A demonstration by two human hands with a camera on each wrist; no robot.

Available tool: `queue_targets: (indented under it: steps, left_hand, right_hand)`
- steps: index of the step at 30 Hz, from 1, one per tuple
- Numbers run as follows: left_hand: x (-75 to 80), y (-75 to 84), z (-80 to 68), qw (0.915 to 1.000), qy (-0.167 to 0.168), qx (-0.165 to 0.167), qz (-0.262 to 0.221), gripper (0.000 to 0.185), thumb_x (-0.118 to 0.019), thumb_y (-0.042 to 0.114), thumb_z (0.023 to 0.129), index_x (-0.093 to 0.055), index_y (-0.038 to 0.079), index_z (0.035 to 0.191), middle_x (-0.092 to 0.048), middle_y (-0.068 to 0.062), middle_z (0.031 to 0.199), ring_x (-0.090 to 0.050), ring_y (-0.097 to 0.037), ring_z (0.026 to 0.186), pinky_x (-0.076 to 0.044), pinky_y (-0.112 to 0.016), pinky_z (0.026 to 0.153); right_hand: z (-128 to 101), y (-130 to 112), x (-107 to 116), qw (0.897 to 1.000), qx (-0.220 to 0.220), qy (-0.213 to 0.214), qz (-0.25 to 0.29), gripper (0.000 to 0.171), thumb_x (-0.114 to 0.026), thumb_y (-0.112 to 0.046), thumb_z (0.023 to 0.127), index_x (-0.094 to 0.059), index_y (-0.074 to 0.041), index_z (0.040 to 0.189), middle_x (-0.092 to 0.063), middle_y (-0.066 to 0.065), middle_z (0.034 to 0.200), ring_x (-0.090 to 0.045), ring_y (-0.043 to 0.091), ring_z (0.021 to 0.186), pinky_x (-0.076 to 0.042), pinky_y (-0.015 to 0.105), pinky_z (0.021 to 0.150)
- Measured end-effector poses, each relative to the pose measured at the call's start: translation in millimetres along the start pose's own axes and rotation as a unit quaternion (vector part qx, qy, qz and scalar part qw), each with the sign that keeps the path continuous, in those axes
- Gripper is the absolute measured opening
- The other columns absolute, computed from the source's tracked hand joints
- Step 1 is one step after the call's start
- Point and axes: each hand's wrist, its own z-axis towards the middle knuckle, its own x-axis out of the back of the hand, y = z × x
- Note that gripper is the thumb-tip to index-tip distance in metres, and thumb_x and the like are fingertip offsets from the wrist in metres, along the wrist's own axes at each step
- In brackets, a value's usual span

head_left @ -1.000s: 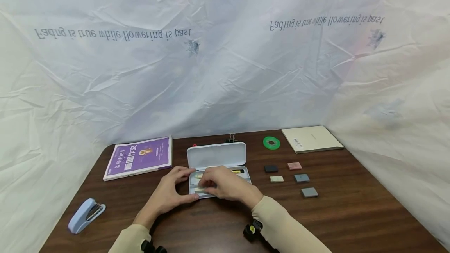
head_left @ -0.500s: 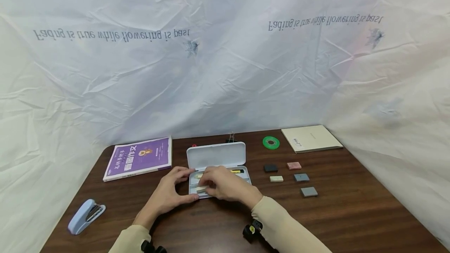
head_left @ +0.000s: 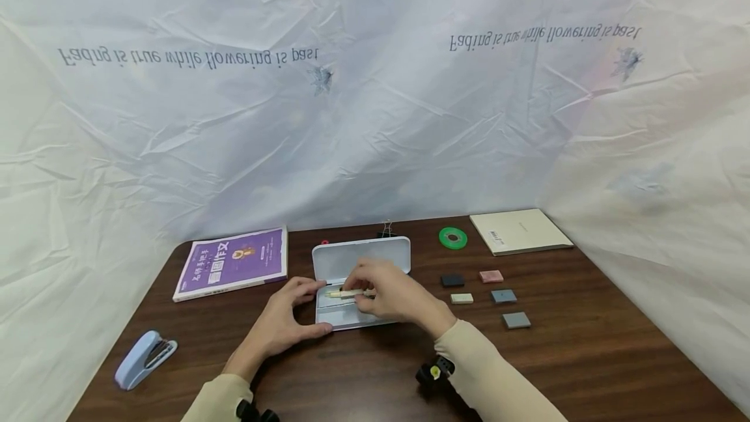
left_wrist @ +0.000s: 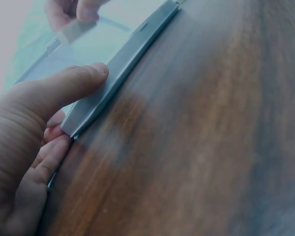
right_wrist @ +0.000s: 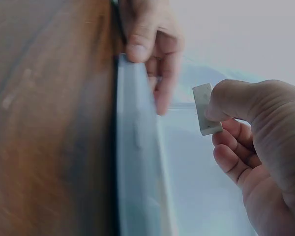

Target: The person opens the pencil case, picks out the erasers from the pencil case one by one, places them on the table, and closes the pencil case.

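A white pencil case (head_left: 351,319) lies with its lid (head_left: 334,260) raised on the dark wooden table. My left hand (head_left: 282,321) grips its left end, the thumb on the front edge and the fingers round the side. Above the case, my right hand (head_left: 395,290) pinches a small off-white eraser (right_wrist: 202,109) between thumb and fingers. A yellowish pen (head_left: 334,294) shows in the back compartment, partly covered by the right hand. The front compartment shows its bare floor beneath the hand.
Right of the case lie several erasers: black (head_left: 452,281), pink (head_left: 491,276), cream (head_left: 461,299) and greyish ones (head_left: 516,320). Behind are green tape (head_left: 453,238), a cream notebook (head_left: 520,232) and a binder clip (head_left: 386,232). A purple book (head_left: 234,262) and blue stapler (head_left: 143,360) stand left.
My right hand has lifted the off-white eraser out of the front compartment and moved up and back, a little to the right. My left hand stays on the case's left end.
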Motion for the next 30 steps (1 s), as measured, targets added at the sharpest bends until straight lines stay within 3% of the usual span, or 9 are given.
queue_targets:
  steps: [5,10,16,24,30]
  left_hand:
    - [-1.3,0.6,0.4,1.0,0.001,0.002,-0.002,0.084,-0.102,0.046,0.081,-0.069,0.012,0.151,-0.064,-0.003,0.14,-0.07,-0.028,0.13,-0.059,-0.05,0.113]
    - [-1.0,0.5,-0.2,1.0,0.002,0.004,-0.001,0.085,-0.103,0.046,0.08,-0.07,0.012,0.151,-0.065,-0.003,0.141,-0.07,-0.028,0.13,-0.059,-0.05,0.113]
    - [0.3,-0.1,-0.8,1.0,0.001,0.008,-0.002,0.085,-0.103,0.047,0.08,-0.069,0.013,0.151,-0.064,-0.003,0.141,-0.07,-0.027,0.13,-0.058,-0.049,0.114]
    - [0.0,-0.4,-0.8,0.9999,-0.001,0.009,0.005,0.085,-0.102,0.046,0.08,-0.07,0.013,0.151,-0.064,-0.002,0.141,-0.07,-0.026,0.13,-0.059,-0.049,0.114]
    - [1.0,0.5,-1.1,0.9999,0.001,0.01,0.004,0.085,-0.102,0.046,0.08,-0.07,0.013,0.151,-0.064,-0.002,0.14,-0.07,-0.027,0.13,-0.059,-0.05,0.114]
  right_hand:
    - [-9.3,0.3,23.5,0.999,0.004,0.033,-0.015,0.022,-0.075,-0.002,0.1,-0.08,-0.014,0.118,-0.069,-0.003,0.109,-0.069,0.013,0.097,-0.063,0.029,0.086]
    - [-23.6,6.7,46.6,0.997,0.013,0.065,-0.035,0.023,-0.076,-0.001,0.098,-0.08,-0.015,0.115,-0.069,-0.004,0.108,-0.066,0.009,0.093,-0.066,0.037,0.081]
    - [-52.8,21.5,69.6,0.994,-0.006,0.1,-0.05,0.028,-0.079,0.003,0.094,-0.08,-0.018,0.113,-0.067,-0.007,0.106,-0.064,0.012,0.088,-0.063,0.032,0.075]
    - [-99.8,43.4,82.6,0.987,-0.077,0.121,-0.068,0.031,-0.083,0.003,0.091,-0.078,-0.022,0.109,-0.063,-0.012,0.1,-0.064,0.016,0.085,-0.059,0.03,0.071]
    - [-125.4,57.5,84.4,0.985,-0.078,0.134,-0.08,0.032,-0.083,0.006,0.09,-0.077,-0.021,0.107,-0.065,-0.01,0.099,-0.061,0.012,0.081,-0.056,0.028,0.067]
